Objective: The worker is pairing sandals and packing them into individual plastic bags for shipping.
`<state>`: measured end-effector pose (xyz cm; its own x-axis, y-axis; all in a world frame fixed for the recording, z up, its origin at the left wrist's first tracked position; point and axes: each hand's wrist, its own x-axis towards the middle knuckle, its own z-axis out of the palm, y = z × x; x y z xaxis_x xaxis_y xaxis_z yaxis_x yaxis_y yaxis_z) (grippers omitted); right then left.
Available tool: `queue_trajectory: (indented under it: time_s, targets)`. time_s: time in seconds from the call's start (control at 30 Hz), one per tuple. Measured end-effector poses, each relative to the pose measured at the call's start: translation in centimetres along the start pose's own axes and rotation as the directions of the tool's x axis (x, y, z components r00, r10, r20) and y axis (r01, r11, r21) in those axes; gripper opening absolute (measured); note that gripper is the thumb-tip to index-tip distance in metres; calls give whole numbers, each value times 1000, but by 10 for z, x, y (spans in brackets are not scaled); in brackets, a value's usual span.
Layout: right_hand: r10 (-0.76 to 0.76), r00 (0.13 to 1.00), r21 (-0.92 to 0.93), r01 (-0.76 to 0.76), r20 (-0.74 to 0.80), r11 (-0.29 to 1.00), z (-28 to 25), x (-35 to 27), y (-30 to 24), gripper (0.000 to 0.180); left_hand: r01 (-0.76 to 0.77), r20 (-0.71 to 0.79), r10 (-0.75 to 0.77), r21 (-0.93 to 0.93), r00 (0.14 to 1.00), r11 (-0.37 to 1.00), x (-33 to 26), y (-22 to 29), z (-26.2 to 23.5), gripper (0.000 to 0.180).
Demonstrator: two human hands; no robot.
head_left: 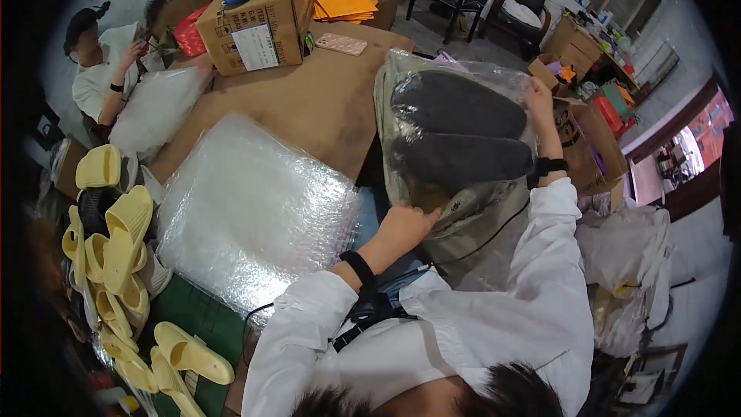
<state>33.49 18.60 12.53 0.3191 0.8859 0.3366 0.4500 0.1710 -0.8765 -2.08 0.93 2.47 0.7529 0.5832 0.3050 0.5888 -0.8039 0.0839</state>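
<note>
Head view: right hand [539, 97] pinching clear bag [434, 194] of dark soles [459, 156]; I can't tell if left hand [411, 226] grips.

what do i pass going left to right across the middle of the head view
Pale yellow slippers, bubble wrap, dark grey pair in clear plastic, right hand, open cardboard box.

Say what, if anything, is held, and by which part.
The right hand grips a clear plastic bag of dark grey items by its right edge; the left hand is at the near side, grip unclear.
</note>
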Motion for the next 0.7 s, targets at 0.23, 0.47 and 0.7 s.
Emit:
queue_trajectory:
  time_s: [0.23,0.47,0.7]
  targets:
    - [-353,918,-585,389,181,712,-15,33,-27,24,4,-28,-4,27,1000,1000,6,13,-17,48]
    - [-69,622,-78,206,780,975,54,-32,-41,52,35,-60,-31,62,998,997,12,17,-6,48]
    - [53,567,-426,550,822,718,71,-64,25,32,36,-57,-32,69,998,997,9,12,-6,44]
